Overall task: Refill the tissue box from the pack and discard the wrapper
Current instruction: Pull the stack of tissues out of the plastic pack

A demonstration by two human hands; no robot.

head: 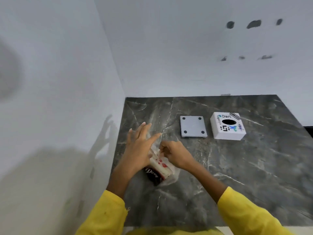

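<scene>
A tissue pack in clear wrapper with red hearts and a dark end lies on the dark marble counter, near its left side. My left hand rests flat on the pack's far left side, fingers spread. My right hand pinches the wrapper at the pack's far end. The white tissue box, with stickers and a dark oval hole on top, stands at the back right. Its flat grey base plate lies separately just left of it.
White walls close the counter at the left and the back. The counter's right edge drops off at the far right, and its front edge runs just above my yellow sleeves.
</scene>
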